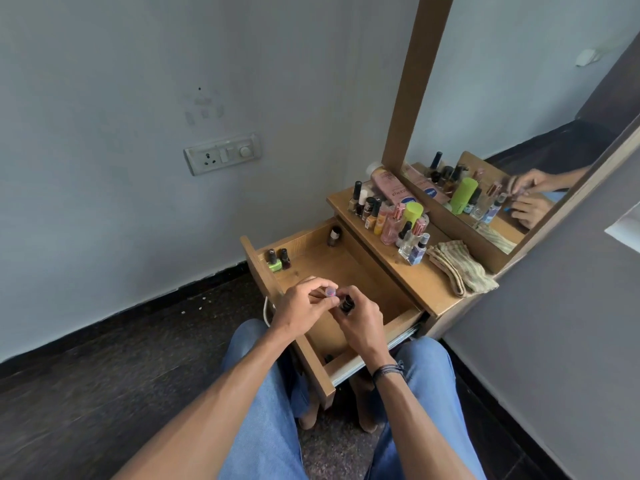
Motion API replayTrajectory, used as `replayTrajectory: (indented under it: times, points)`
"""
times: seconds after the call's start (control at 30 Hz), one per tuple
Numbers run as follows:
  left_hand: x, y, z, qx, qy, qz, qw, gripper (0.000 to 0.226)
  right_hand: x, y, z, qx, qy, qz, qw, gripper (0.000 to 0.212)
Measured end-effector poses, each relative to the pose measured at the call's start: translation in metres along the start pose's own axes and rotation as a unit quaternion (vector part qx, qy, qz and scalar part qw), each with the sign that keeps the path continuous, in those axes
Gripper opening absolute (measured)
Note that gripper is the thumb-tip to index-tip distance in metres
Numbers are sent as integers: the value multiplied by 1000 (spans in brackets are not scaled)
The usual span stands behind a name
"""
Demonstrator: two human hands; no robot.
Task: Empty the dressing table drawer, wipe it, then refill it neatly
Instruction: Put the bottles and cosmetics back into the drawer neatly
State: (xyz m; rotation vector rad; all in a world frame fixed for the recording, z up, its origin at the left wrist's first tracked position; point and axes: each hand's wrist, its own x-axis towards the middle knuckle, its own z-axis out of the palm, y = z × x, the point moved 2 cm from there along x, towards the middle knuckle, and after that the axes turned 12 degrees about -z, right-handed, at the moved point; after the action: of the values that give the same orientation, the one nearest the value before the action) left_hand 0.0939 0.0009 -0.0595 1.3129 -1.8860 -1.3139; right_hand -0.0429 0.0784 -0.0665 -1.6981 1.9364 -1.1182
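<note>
While both hands work over the open drawer (408,320), I hold a small dark bottle (347,303) above its middle. The fingers of my right hand (363,323) are curled round the bottle's body. My left hand (301,304) pinches a small lilac piece (331,292) between thumb and forefinger, just beside the bottle's top at its 10 o'clock. Whether it is a cap I cannot tell.

Handling estimate: probably glass, so light, rigid, smooth-walled and breakable if dropped. It is best gripped around the body, not by the top alone.

Drawer contents:
- A green polish bottle (275,263) and a dark polish bottle (285,258) stand upright, touching, in the corner at 10 o'clock.
- One brown bottle (334,236) stands in the corner at 12 o'clock.
- A dark item (328,358) lies at 6 o'clock, too small to identify.
- Otherwise the drawer floor is bare wood.

The table top (426,282) lies at 2 o'clock from the drawer. It carries a crowded cluster of bottles (391,216). A folded cloth (460,266) lies near them at their 4 o'clock. Judgement: the refilling has barely begun.
</note>
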Motion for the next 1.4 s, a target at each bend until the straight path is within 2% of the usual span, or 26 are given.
replayTrajectory:
  times: [0.17,0.33,0.47,0.57,0.7,0.87,1.4]
  points:
    - [4,-9,5,82,46,3,996,20,7,11,6,17,-28,31,999,24]
    - [14,-8,8,170,90,-13,981,18,8,20,12,-23,-57,66,996,34]
    - [34,-5,-7,262,129,-35,956,13,5,16,17,-78,-74,40,993,43]
    - [53,-1,-25,310,148,-39,938,9,4,17,21,-123,-82,16,989,41]
    - [68,-5,-42,380,192,-43,904,10,6,19,23,-135,-87,25,987,33]
    - [71,-17,-41,374,219,-79,898,16,4,18,27,-155,-76,12,985,9]
    - [73,-20,-40,347,181,-58,919,18,5,21,34,-192,-123,38,973,20]
